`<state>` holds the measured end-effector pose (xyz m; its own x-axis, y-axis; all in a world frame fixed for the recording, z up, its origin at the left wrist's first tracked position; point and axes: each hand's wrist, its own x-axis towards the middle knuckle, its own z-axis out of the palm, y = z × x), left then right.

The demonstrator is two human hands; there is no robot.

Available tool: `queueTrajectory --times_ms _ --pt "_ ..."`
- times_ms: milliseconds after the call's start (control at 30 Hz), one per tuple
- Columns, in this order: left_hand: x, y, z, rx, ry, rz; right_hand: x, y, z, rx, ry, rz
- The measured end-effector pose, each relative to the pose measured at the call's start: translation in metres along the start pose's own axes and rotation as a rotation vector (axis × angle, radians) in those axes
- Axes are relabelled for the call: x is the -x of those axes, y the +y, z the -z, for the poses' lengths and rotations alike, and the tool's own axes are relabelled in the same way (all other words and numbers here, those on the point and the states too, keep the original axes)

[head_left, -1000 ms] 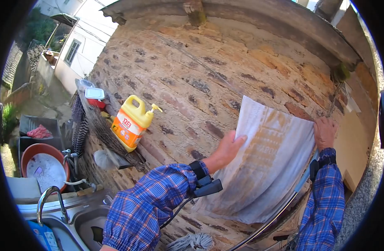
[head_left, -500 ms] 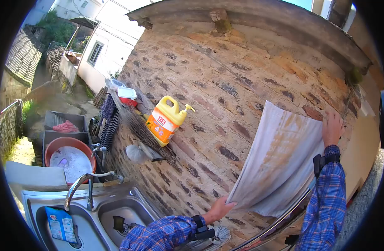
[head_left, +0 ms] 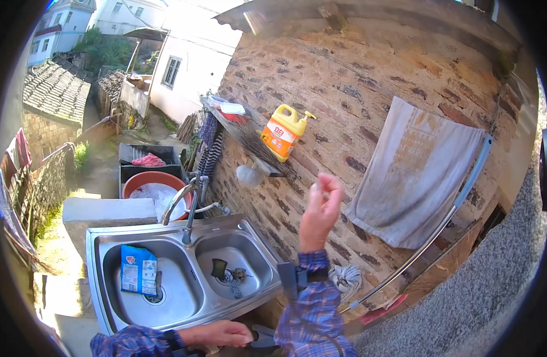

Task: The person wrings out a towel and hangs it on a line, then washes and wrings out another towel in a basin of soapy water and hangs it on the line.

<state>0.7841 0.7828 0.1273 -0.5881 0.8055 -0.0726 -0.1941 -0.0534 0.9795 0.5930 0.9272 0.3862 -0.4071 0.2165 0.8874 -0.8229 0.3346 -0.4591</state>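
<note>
My right hand [head_left: 320, 209] is raised in front of the stone wall, its fingers curled together and slightly blurred, with nothing visible in them. Low in the view, my left hand [head_left: 224, 334] is beside the front edge of the steel double sink [head_left: 193, 262]; its fingers are curled and nothing shows in them. The grey-white towel [head_left: 413, 172] with brown lettering hangs against the wall, touched by neither hand. Beside its right edge runs a curved metal rod [head_left: 443, 222] with a blue upper part.
A blue packet [head_left: 139, 271] lies in the left basin; a dark scrap and a scourer are in the right one. Behind the faucet [head_left: 189, 214] stands a red-brown basin [head_left: 144, 178] of suds. A yellow pump jug [head_left: 283, 133] is on the wall ledge. A mop head [head_left: 345, 278] is low right.
Both hands have let go of the towel, which now hangs by itself. My hands have moved left and down towards the sink. The view has turned left, showing more of the sink and yard.
</note>
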Motion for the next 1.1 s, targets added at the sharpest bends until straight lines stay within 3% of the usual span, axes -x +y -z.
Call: queueTrajectory --times_ms 33,67,100,167,200,267,367,433,600,667,733,933,1000,1100 --pt "0.057 0.01 -0.01 -0.119 0.125 0.144 0.049 0.004 -0.007 -0.033 -0.08 -0.096" --pt "0.107 -0.022 -0.028 0.234 0.296 0.071 0.098 0.004 -0.014 -0.077 -0.162 -0.245" --pt "0.157 -0.004 -0.042 0.111 0.395 0.153 0.145 -0.01 -0.016 -0.054 -0.276 -0.364" --pt "0.232 -0.013 -0.074 0.123 0.684 0.301 0.229 -0.037 -0.025 -0.122 -0.528 -0.469" --pt "0.265 -0.05 -0.082 0.194 0.794 0.3 0.269 -0.055 -0.027 -0.08 -0.687 -0.469" --pt "0.313 -0.062 -0.105 0.34 1.002 0.328 0.338 -0.096 -0.029 -0.243 -1.037 -0.628" --pt "0.352 -0.057 -0.113 0.513 1.155 0.264 0.41 -0.158 -0.03 -0.365 -1.301 -0.378" --pt "0.374 -0.068 -0.108 0.493 1.212 0.24 0.438 -0.185 -0.034 -0.272 -1.415 -0.241" --pt "0.492 -0.081 -0.112 0.391 1.208 0.283 0.486 -0.227 -0.039 0.058 -1.307 -0.237" --pt "0.555 -0.097 -0.125 0.483 1.301 0.308 0.497 -0.238 -0.046 0.127 -1.238 -0.308" --pt "0.623 -0.101 -0.137 0.396 1.433 0.492 0.509 -0.251 -0.057 0.265 -1.195 -0.272" --pt "0.783 -0.142 -0.183 0.438 1.997 0.552 0.515 -0.268 -0.086 0.569 -1.243 -0.123" --pt "0.804 -0.156 -0.186 0.488 2.128 0.464 0.516 -0.263 -0.085 0.558 -1.282 -0.139" --pt "0.813 -0.166 -0.166 0.697 2.091 0.379 0.501 -0.265 -0.094 0.588 -1.34 -0.241"
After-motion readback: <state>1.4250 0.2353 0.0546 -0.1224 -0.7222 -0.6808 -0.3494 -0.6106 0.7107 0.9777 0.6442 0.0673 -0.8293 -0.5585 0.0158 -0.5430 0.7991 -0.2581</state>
